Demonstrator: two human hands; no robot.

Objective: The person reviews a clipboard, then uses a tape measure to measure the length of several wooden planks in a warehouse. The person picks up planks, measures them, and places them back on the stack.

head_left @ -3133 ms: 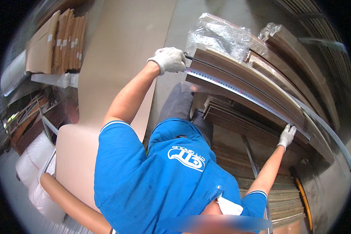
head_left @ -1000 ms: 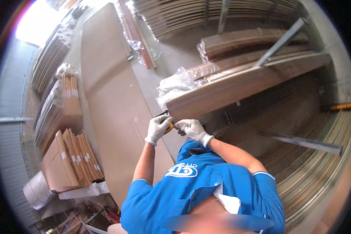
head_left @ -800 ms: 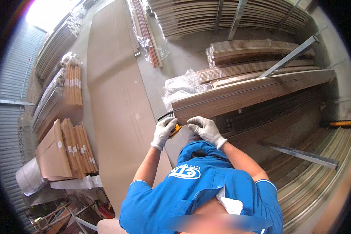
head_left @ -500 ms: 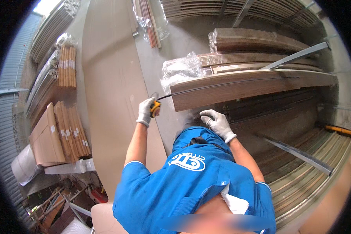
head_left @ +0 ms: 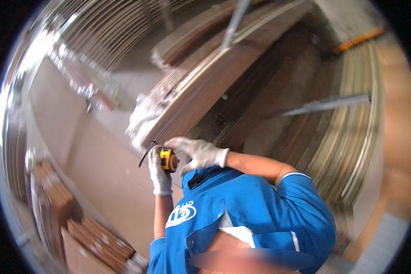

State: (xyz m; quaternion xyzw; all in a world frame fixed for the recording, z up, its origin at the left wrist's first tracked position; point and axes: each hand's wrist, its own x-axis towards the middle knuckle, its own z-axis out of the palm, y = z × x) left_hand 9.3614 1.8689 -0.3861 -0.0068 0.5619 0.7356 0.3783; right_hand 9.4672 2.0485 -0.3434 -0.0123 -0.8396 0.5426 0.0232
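My gloved left hand [head_left: 158, 171] grips a yellow and black tape measure [head_left: 169, 160] beside the near end of a long brown plank [head_left: 201, 98]. A thin dark strip, apparently the tape's blade [head_left: 171, 121], runs from there along the plank's face. A dark cord or strap curls out by the left fingers. Just right of the tape measure is my gloved right hand [head_left: 203, 154], its fingers reaching over the top of the case and its thumb apart below. Nothing shows in the right hand; whether its fingertips touch the case, I cannot tell.
Plastic wrap [head_left: 144, 114] bunches at the ends of stacked boards behind the plank. Metal bars [head_left: 329, 104] jut out between the board stacks on the right. A large beige sheet [head_left: 100, 155] lies to the left, with cardboard packs [head_left: 100, 242] beyond it at the lower left.
The view has swung round, so the plank now slants. My right hand has come across to the tape measure, which my left hand still holds near the plank's end.
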